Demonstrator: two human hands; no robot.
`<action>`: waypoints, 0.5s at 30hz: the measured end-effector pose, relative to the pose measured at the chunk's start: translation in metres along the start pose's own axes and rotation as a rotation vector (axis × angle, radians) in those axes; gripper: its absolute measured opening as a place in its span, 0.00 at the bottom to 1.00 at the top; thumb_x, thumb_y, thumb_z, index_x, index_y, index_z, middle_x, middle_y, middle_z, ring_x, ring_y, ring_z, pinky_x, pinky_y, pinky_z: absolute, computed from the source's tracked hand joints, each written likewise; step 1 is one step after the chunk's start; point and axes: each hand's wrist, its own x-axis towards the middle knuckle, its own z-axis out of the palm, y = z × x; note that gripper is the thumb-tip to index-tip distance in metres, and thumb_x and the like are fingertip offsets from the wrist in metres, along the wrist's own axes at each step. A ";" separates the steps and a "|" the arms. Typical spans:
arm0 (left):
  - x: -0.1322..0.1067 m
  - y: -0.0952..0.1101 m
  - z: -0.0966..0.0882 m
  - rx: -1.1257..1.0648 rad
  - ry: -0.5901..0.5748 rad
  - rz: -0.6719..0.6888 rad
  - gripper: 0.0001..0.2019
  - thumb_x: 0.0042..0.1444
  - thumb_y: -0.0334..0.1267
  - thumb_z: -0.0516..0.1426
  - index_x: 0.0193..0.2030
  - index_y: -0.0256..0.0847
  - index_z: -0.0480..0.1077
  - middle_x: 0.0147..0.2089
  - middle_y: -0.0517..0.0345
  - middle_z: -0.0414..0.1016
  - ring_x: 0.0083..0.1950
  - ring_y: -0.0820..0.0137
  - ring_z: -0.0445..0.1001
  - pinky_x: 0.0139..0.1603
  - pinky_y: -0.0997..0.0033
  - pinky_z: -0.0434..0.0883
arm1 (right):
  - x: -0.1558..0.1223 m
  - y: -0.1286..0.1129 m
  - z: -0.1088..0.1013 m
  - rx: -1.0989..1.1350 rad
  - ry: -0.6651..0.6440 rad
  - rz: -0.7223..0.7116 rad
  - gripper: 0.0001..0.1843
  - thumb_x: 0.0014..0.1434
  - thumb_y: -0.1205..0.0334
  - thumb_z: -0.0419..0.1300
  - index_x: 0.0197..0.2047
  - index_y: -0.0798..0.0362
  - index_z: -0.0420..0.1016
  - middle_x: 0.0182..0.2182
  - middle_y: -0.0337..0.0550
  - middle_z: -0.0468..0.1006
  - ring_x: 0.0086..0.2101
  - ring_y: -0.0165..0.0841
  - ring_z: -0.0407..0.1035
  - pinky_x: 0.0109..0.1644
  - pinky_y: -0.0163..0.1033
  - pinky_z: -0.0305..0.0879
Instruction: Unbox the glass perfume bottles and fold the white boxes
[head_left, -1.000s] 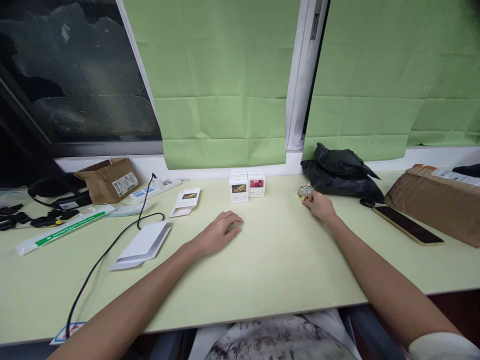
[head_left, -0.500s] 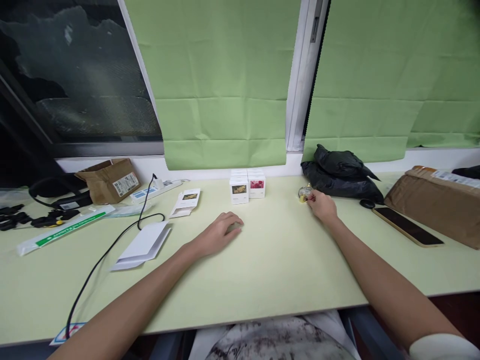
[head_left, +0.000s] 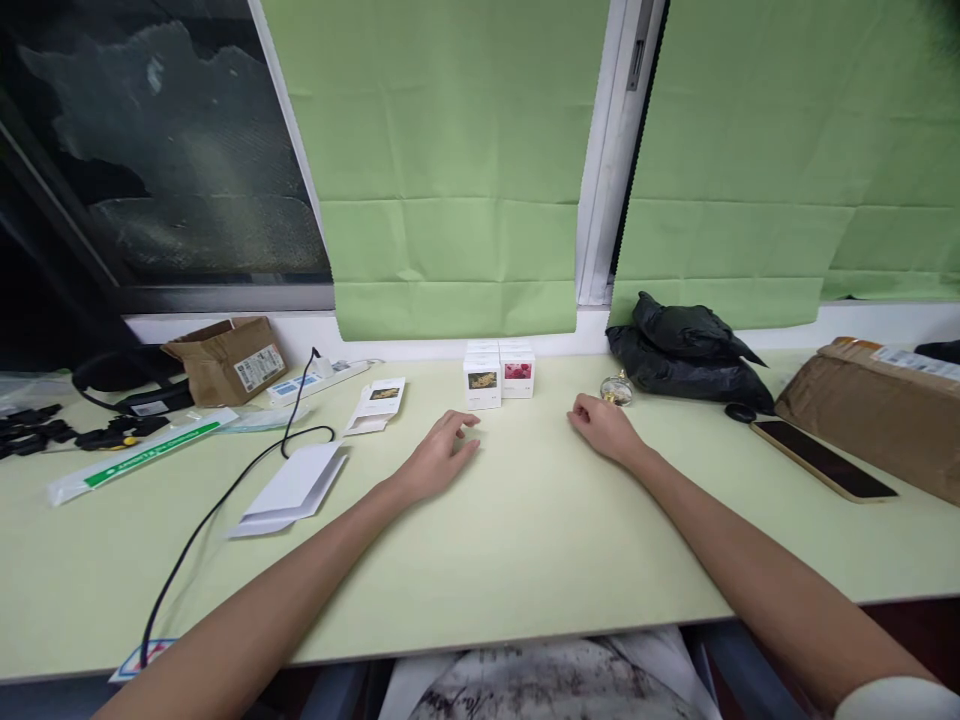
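Note:
My left hand (head_left: 439, 460) is at the middle of the table with its thumb and fingers apart, holding nothing. Just beyond its fingertips stands a tight cluster of small white boxes; one front box (head_left: 482, 388) carries a yellowish picture, and the box (head_left: 518, 374) beside it a pink-red one. My right hand (head_left: 604, 428) is to the right of them, fingers curled in. Whether anything is inside those fingers is hidden. Right behind it lies a small round clear object with gold parts (head_left: 616, 389), apart from the fingers.
At left are an opened flattened white box (head_left: 377, 403), a folded white card (head_left: 292, 488), a black cable (head_left: 217, 495) and an open cardboard carton (head_left: 225, 362). Right of my hands are a black plastic bag (head_left: 686, 355), a phone (head_left: 823, 460) and a brown parcel (head_left: 874, 415).
My right hand has let go of the round clear object and moved left and slightly nearer. My left hand stays at about the same place, its fingers lifted a little more. The view has shifted slightly.

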 end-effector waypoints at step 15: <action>0.081 -0.033 0.043 -0.205 0.318 -0.327 0.36 0.63 0.46 0.60 0.72 0.45 0.47 0.72 0.37 0.63 0.47 0.62 0.77 0.54 0.57 0.71 | -0.012 -0.027 0.019 0.343 -0.120 -0.307 0.18 0.66 0.58 0.60 0.58 0.48 0.71 0.51 0.46 0.77 0.46 0.39 0.69 0.54 0.48 0.68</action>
